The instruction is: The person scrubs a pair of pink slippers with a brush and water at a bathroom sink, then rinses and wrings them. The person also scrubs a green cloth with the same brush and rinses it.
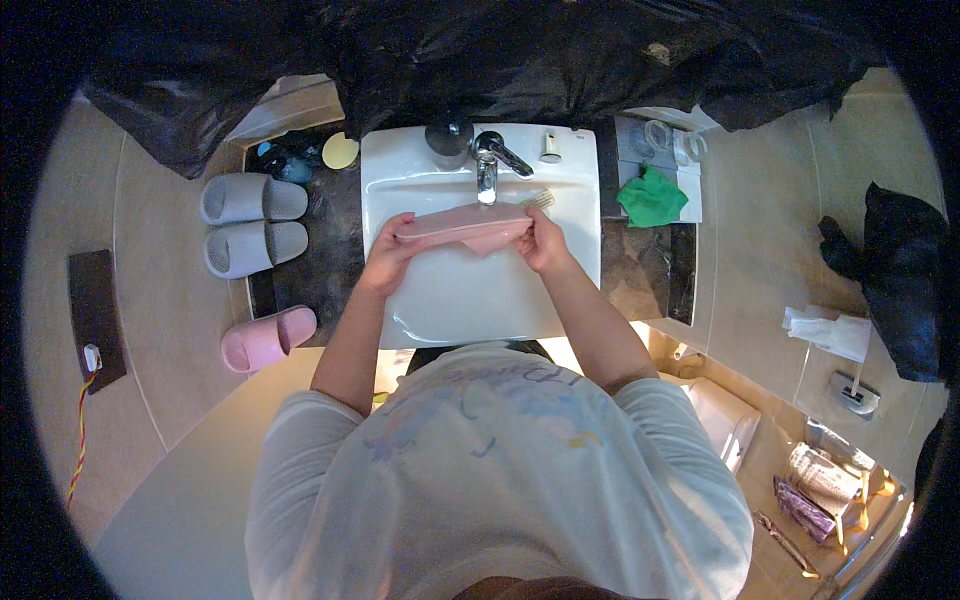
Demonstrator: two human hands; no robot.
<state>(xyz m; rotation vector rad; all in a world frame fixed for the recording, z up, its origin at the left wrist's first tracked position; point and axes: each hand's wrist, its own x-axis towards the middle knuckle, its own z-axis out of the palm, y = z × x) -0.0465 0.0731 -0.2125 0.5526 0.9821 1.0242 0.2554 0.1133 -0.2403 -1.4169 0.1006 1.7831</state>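
Both my hands hold a pink slipper point(465, 225) level over the white washbasin point(470, 310), just in front of the chrome tap point(487, 172). My left hand point(388, 257) grips its left end, fingers curled around the edge. At the other end, my right hand point(543, 242) pinches the slipper between thumb and fingers. The strap part hangs below the sole's edge. Just beyond my right fingers shows a small brush point(541, 199) with pale bristles; whether it touches the hand I cannot tell. Whether water runs from the tap is unclear.
Grey slippers point(255, 222) and a matching pink slipper point(268, 339) sit along the left side of the dark counter point(335, 260). A dark round container point(449, 140) stands behind the basin. To the right lies a green cloth point(652, 196). Black sheeting point(560, 60) hangs across the back.
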